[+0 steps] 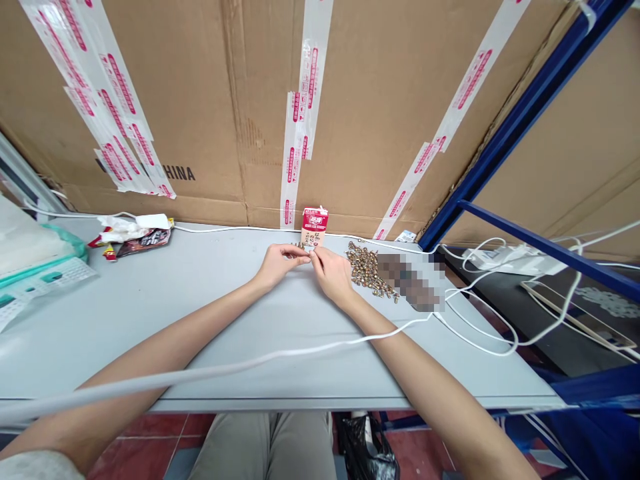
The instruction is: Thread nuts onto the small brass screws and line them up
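Observation:
My left hand (281, 263) and my right hand (330, 272) meet fingertip to fingertip over the middle of the grey table (225, 333). Both have their fingers closed in a pinch, and whatever is between them is too small to name. Just behind the fingertips a red and white carton (314, 227) stands upright against the cardboard. A few small brass-coloured pieces (300, 245) show by my left fingers, partly hidden. To the right of my right hand lies a loose pile of small brass-coloured metal parts (369, 270).
Crumpled snack wrappers (143, 240) lie at the back left, near a white and teal package (40, 260). A white cable (300, 350) crosses in front over my forearms. A blurred-out item (415, 283) lies right of the pile. A blue metal frame (520, 113) rises on the right.

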Tool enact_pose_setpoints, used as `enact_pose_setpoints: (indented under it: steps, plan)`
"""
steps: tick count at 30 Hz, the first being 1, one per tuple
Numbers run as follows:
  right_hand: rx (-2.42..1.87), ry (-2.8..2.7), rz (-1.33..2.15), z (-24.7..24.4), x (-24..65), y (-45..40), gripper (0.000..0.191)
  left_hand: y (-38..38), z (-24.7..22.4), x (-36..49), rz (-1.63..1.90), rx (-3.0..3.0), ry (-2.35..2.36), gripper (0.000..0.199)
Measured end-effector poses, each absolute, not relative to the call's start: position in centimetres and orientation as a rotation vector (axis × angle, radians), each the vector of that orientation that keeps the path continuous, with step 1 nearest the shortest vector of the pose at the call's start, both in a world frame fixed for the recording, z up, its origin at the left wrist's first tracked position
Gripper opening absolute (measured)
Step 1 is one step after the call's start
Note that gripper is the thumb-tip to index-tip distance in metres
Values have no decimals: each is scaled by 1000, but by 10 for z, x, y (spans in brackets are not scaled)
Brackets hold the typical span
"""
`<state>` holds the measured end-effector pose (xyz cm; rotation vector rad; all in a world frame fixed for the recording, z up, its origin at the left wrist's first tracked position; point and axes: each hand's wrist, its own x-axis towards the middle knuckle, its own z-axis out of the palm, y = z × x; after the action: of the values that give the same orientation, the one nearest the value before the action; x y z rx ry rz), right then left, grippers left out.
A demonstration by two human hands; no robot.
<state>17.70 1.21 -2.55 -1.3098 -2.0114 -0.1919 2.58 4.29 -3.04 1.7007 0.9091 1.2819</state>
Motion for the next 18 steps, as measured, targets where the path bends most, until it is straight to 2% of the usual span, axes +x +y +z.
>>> enact_pose_setpoints:
  steps: [9,13,16,18]
  plan:
    - [-1294,-1964,15,-28,175,16,34,37,-28,30,1354,1760,993,21]
    - [-1309,-1934,60,-29,176,17,34,39,-29,28,1343,1832,981,37]
    - [-1305,-1925,55,-29,176,17,34,41,-29,25,1210,1797,899,32]
    - [-1295,-1943,47,-29,177,17,34,43,-28,22,1142,1788,855,37]
